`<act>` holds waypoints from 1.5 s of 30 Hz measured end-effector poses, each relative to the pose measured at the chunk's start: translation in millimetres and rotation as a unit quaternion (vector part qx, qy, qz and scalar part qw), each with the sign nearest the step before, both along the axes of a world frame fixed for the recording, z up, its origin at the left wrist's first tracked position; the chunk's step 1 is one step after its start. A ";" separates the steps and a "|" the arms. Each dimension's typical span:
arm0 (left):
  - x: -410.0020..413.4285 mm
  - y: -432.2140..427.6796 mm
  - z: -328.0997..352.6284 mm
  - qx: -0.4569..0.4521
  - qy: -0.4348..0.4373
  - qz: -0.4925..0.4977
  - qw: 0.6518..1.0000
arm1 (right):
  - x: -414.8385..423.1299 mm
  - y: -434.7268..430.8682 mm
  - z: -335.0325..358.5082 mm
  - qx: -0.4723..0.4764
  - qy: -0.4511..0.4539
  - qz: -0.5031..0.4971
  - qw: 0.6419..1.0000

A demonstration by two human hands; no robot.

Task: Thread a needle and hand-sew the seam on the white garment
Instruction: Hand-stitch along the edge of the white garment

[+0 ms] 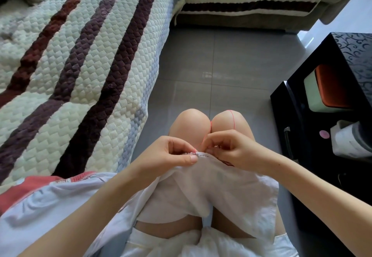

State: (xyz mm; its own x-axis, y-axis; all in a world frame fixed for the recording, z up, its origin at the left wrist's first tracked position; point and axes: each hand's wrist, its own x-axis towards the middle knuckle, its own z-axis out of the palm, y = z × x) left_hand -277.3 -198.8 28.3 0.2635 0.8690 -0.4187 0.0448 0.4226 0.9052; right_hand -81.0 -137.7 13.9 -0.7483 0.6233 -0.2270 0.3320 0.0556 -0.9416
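Left hand [173, 153] pinched the stitched edge of the white garment [201, 186]. Right hand [229, 148] pinched it alongside, pink thread [234, 122] trailing. Dark print [227, 163] was unreadable.

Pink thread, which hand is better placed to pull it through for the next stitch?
Right, probably. The right hand pinches the pink thread at the seam, and the thread trails off over the knee. The left hand pinches the white garment edge, holding it.

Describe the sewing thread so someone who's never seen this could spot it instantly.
Find the bare right knee mid-view. The pink thread arcs over it and leads down to the right hand at the edge of the white garment. It is the only thin, bright pink line there.
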 end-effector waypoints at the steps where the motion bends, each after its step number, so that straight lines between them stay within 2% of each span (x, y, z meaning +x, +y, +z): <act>1: -0.1 -0.2 -0.2 -0.001 -0.001 0.001 1.000 | -0.2 0.0 -0.8 -0.005 0.003 -0.001 1.000; 15: 3.4 -3.7 -2.4 0.006 -0.011 0.011 1.000 | -2.9 -12.5 -9.0 -0.055 0.069 -0.017 0.996; 20: 1.9 -3.7 -3.1 -0.008 -0.048 0.008 0.999 | 3.7 -12.3 -8.6 -0.087 0.059 -0.023 0.994; 32: 4.3 -2.6 0.9 -0.019 -0.070 0.005 0.997 | 7.6 -15.0 -10.2 -0.124 0.118 -0.040 0.984; 42: 11.2 -4.6 0.1 0.012 -0.019 0.002 1.000 | 5.7 -18.9 -5.2 -0.102 0.107 -0.038 0.988; 45: 10.5 -3.4 -0.3 0.003 -0.037 0.009 0.999 | 6.6 -15.2 -4.9 -0.079 0.089 -0.034 0.992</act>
State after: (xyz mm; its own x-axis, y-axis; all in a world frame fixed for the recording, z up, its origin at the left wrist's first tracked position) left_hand -266.8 -202.1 28.0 0.2776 0.8762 -0.3939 -0.0290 0.4174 0.9082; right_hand -74.4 -152.9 9.0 -0.7430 0.6403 -0.1948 0.1583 -0.1147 -0.9807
